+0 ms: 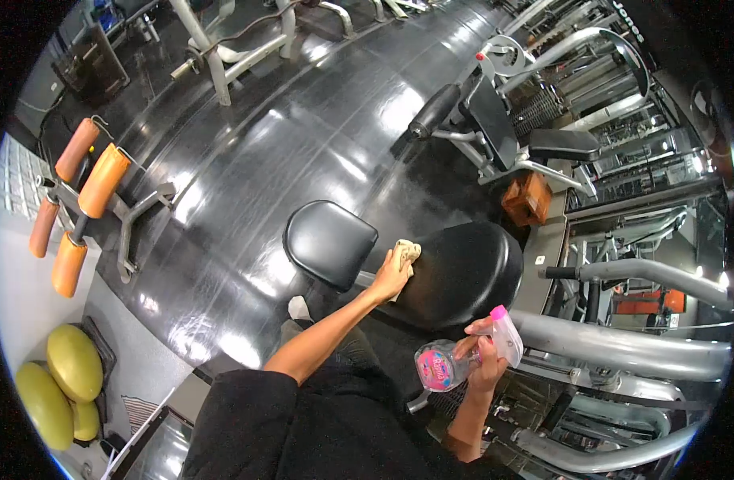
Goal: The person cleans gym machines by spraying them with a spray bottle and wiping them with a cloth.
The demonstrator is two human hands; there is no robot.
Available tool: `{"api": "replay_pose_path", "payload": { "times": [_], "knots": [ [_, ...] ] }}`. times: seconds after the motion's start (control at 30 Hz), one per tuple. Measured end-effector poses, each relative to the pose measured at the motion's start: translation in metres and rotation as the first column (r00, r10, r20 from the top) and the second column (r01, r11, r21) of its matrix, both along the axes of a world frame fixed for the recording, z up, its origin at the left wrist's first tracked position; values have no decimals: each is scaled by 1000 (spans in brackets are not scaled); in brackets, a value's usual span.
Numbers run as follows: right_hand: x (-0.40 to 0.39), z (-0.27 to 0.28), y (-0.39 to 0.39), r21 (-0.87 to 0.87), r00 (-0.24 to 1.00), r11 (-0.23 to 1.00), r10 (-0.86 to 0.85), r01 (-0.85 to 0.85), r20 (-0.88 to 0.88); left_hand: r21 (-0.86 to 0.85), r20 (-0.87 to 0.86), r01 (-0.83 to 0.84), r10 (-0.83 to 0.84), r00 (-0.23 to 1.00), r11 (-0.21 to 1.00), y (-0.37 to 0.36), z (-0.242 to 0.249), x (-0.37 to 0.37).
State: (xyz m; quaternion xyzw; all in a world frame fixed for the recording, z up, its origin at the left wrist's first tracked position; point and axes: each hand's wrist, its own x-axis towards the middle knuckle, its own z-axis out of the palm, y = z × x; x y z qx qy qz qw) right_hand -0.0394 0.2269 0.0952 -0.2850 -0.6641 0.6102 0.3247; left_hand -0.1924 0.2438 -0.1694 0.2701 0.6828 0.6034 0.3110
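My left hand (391, 276) is closed on a crumpled beige cloth (408, 251) and presses it against the near edge of a black padded backrest (467, 272). In my right hand (485, 360) is a clear spray bottle (437, 366) with a pink label and a white trigger head tipped in pink. The fingers wrap round its neck, and the bottle is tilted, close to the backrest's lower side. Left of the cloth is a black padded seat (332, 243), its surface shiny.
Grey machine tubes (623, 344) run along the right. Beyond the pads stand another padded machine (491, 120) and an orange-brown box (527, 198). Orange foam rollers (104, 181) stand on a frame at left, with green exercise balls (74, 364) below them. Dark shiny flooring (247, 184) spreads between.
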Motion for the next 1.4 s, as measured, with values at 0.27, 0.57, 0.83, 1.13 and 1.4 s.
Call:
{"api": "replay_pose_path", "payload": {
  "times": [0.27,0.57,0.83,1.13,1.4],
  "knots": [
    [-8,1,-4,-22,1000,1000,-18,19,11,144,-40,23,-17,999,989,-64,22,20],
    [-5,4,-55,165,851,986,-64,-27,521,124,383,-151,93,919,981,-43,-1,14],
    [-23,-8,-73,361,604,932,-310,40,734,-18,481,-79,78,873,997,-36,34,6],
    [-55,-7,-87,383,515,916,-386,118,765,67,500,40,-69,863,997,-38,35,-2],
    [-70,-10,-86,397,558,905,-412,155,720,139,497,39,-104,862,989,-34,13,4]
  ]
}}
